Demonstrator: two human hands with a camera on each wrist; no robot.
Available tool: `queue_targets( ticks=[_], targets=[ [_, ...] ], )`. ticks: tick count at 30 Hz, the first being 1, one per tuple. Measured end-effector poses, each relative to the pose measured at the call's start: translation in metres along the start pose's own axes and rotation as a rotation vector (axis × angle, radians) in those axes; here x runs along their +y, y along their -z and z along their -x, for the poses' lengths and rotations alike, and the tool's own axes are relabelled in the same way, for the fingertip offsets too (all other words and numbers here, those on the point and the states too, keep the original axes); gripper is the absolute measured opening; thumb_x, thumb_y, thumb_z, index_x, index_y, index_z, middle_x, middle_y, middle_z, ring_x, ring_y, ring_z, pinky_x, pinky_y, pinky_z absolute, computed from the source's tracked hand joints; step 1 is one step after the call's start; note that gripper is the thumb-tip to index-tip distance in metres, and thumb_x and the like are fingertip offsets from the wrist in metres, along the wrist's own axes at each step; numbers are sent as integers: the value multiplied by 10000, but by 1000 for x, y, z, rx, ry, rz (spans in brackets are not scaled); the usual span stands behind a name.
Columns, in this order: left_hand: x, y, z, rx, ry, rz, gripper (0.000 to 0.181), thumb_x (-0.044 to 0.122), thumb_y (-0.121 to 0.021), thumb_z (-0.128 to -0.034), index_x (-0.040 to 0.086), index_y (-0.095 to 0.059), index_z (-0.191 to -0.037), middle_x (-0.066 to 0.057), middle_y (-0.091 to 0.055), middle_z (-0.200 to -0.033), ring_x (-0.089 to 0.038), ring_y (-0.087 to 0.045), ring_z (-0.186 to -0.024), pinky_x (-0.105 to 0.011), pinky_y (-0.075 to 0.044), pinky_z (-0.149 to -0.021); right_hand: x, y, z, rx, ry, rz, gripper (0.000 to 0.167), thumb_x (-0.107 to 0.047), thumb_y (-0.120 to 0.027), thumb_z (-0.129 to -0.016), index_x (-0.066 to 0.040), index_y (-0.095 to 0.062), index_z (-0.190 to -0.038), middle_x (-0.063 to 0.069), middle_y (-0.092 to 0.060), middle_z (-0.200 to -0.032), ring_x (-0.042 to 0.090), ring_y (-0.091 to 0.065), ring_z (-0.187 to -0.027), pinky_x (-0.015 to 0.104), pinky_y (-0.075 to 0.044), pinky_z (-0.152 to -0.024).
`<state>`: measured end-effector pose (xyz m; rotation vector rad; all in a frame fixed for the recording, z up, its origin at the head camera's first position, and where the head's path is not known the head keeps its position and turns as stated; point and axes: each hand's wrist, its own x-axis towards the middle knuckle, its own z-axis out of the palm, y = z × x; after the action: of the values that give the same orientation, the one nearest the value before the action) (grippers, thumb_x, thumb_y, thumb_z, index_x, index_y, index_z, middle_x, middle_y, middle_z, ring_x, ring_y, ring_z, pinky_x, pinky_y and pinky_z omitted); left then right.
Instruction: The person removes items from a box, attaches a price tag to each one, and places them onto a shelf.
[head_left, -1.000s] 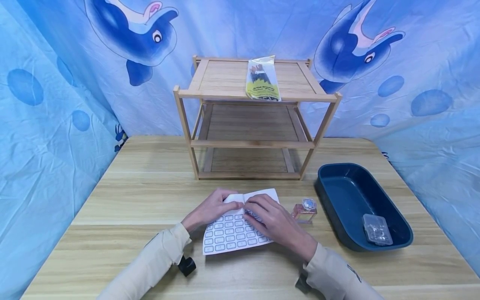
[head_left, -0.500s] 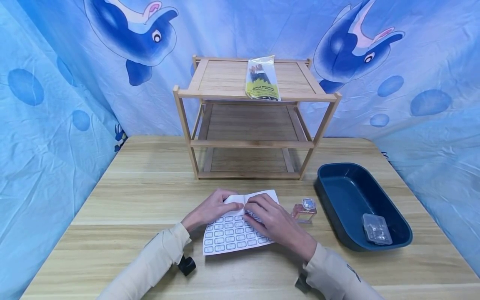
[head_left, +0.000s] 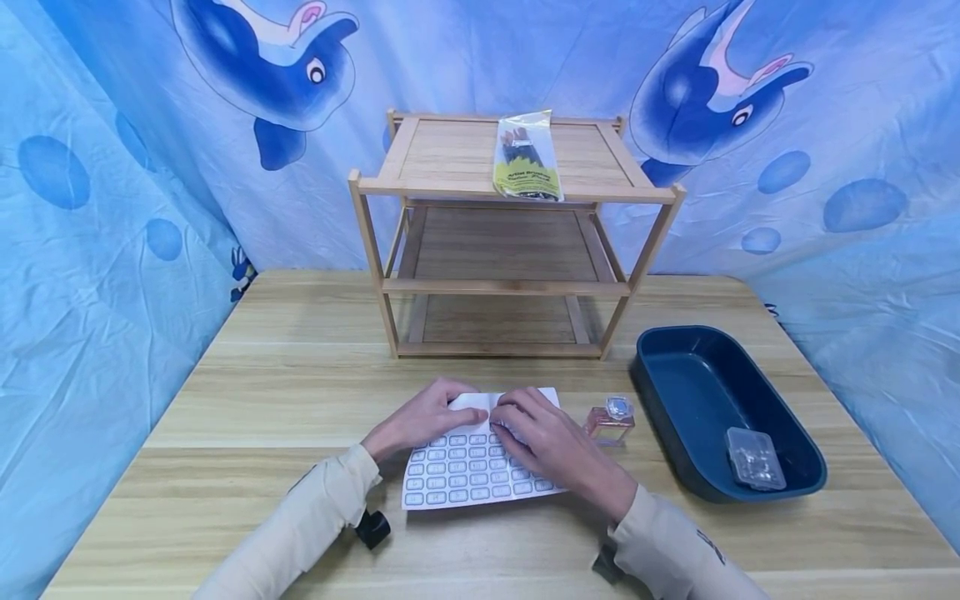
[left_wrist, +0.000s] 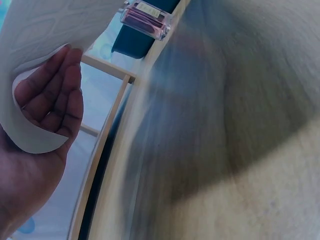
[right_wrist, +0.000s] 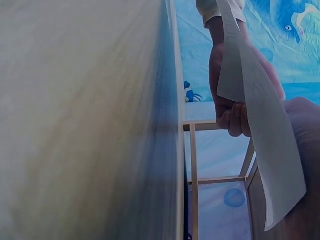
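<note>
A white sticker sheet [head_left: 468, 471], printed with rows of small rounded boxes, is held up off the table in front of me. My left hand [head_left: 423, 417] grips its upper left part, thumb on the printed face and fingers behind, as the left wrist view shows them curled under the paper [left_wrist: 60, 20]. Near the top middle, the curled fingers of my right hand [head_left: 551, 442] pinch the sheet beside a crease. The exact contact of the right fingertips is hidden. From the right wrist side, the sheet [right_wrist: 265, 130] appears bent.
A small pink glass bottle [head_left: 609, 421] stands right of the sheet. Farther right is a dark blue basin [head_left: 675, 450] with a clear plastic case [head_left: 753, 458] inside. Behind stands a wooden three-tier rack [head_left: 502, 287], a packet of artist brushes [head_left: 527, 158] on top.
The sheet's top edge has dipped slightly and its printed face tilts a little differently. My right hand has shifted very slightly to the right; both hands keep their hold.
</note>
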<state>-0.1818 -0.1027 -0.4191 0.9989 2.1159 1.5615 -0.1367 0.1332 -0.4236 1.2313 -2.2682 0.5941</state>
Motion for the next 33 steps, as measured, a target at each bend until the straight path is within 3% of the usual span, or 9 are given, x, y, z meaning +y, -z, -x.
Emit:
queue_targets(
  ticks=[20,26,33],
  targets=[
    [-3,-1,-2,-49,31,-87,156,140,-654,-987,7,-736,-982,48,-653,-771,-101,-600,-653,-234,-478,-618,-1,1,0,-66,16,81,183,-100,-755,-880,-96,-671,-1042,34,-628,-1068,178,-583,-965,278,-537,-818],
    [-2,2,-1,-42,56,-94,163,168,-654,-990,25,-731,-990,43,-669,-773,-105,-612,-655,-237,-487,-634,0,1,0,-30,27,69,154,-109,-727,-884,-93,-656,-1020,37,-628,-1060,185,-587,-960,281,-539,-818],
    [-6,6,1,-42,69,-101,151,171,-657,-989,37,-718,-952,48,-665,-771,-112,-615,-667,-237,-483,-644,1,0,2,-17,-22,-9,151,-86,-712,-893,-89,-649,-1031,33,-623,-1060,189,-592,-994,295,-549,-826]
  ],
)
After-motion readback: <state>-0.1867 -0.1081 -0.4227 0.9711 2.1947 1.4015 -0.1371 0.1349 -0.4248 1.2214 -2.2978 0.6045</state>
